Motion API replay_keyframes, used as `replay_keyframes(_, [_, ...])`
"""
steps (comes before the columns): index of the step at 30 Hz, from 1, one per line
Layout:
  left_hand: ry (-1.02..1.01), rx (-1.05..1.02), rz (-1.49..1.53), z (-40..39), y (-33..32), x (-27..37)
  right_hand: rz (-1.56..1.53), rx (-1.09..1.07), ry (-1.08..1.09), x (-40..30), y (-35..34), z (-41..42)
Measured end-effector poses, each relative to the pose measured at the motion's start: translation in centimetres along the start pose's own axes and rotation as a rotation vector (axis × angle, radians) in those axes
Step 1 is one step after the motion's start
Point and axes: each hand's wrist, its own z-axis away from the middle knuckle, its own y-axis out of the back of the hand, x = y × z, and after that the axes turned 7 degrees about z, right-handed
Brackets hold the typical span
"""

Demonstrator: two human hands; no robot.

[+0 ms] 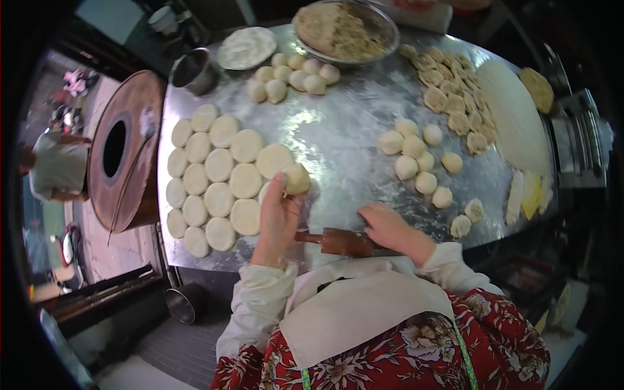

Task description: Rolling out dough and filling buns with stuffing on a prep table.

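My left hand (279, 219) grips a pale dough ball (298, 179) between thumb and fingers, raised above the steel worktable (336, 161). Below and left of it, flattened dough rounds (219, 200) lie in close rows; my hand partly hides one of them. A brown wooden rolling pin (345, 242) rests near the table's front edge. Beside its right end is my right hand (390, 225), low over the table with curled fingers; whether it touches the pin is unclear. Several dough balls (413, 146) sit beyond that hand to the right.
At the back stand a steel bowl of dough or filling (341, 36), a plate of white flour (247, 47) and a metal pot (195, 73). More balls (292, 75), cut dough pieces (451, 92) and a large dough slab (514, 117) lie around. A round oven (129, 151) adjoins the left edge.
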Motion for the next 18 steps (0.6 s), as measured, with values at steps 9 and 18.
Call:
replay_keyframes(9, [-0.069, 0.086, -0.159, -10.2, 0.5, 1.5, -0.316, -0.452, -0.472, 0.2, -0.2, 3.4])
replay_keyframes(18, [-0.578, 0.084, -1.087, -20.4, 1.4, 10.7, -0.42, -0.42, -0.31, 0.4, -1.2, 4.5])
